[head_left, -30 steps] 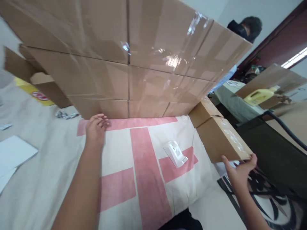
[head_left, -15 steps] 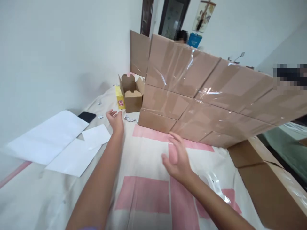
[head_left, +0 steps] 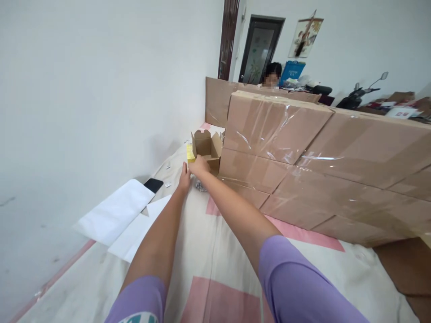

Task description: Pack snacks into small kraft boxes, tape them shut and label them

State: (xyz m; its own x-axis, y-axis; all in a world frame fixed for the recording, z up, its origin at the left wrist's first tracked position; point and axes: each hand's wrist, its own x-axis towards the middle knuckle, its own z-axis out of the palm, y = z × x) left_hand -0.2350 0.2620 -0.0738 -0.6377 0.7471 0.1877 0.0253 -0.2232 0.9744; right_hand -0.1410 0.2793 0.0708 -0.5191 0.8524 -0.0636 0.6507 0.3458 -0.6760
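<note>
An open brown cardboard box (head_left: 214, 165) with raised flaps stands against the big taped cartons. Close at its left is a small yellow box (head_left: 190, 154), partly covered by my right hand (head_left: 201, 166). That hand's fingers are bent in at the lower front of the yellow box; whether they grip it is hidden. Just left of them and lower, my left hand (head_left: 184, 177) points upward with its fingers stretched out, almost touching my right fingertips. Small silvery pieces (head_left: 201, 186) lie on the cloth beneath my right wrist.
Wrapped, taped cartons (head_left: 289, 161) form a wall across the right. White sheets (head_left: 116, 213) and a black phone-like object (head_left: 154, 185) lie at left along the wall. A patterned cloth (head_left: 232, 260) covers the surface. Behind the cartons a person's head (head_left: 272, 74) shows.
Both hands have moved forward and come together at the yellow box; my right hand swung across from the right. The view has shifted, and the tape roll at right has left the picture.
</note>
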